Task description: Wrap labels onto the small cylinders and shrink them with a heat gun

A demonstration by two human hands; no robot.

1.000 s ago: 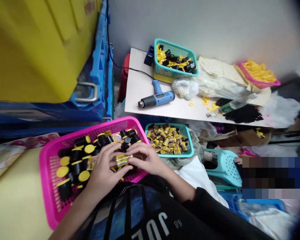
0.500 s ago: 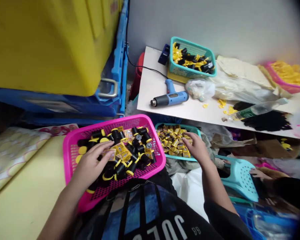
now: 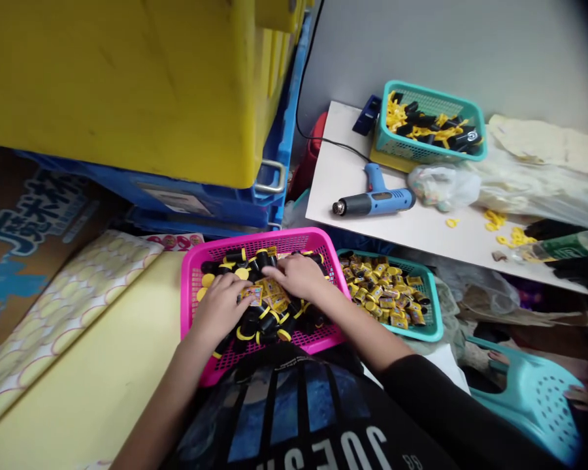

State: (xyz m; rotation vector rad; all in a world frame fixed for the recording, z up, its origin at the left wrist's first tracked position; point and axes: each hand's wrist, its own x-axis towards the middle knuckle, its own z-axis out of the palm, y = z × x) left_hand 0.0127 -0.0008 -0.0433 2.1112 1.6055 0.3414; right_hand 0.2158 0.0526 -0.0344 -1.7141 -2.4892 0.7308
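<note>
A pink basket (image 3: 191, 274) rests on my lap, filled with several black cylinders with yellow caps (image 3: 255, 261) and small yellow labels (image 3: 269, 290). My left hand (image 3: 220, 307) lies in the basket, fingers curled on a yellow label. My right hand (image 3: 298, 274) is in the basket too, fingers bent over the labels and cylinders; what it holds is hidden. Right beside it stands a teal basket (image 3: 434, 313) with several yellow-wrapped pieces (image 3: 382, 294).
A white board (image 3: 421, 228) carries a blue heat gun (image 3: 372, 199), another teal basket (image 3: 431, 153) of black and yellow parts, a plastic bag (image 3: 443, 186). Yellow crate (image 3: 127, 78) on blue crates at left. Teal stool (image 3: 534, 398) at lower right.
My right hand went out to the teal basket of wrapped pieces, then came back into the pink basket next to my left hand. The view has swung left.
</note>
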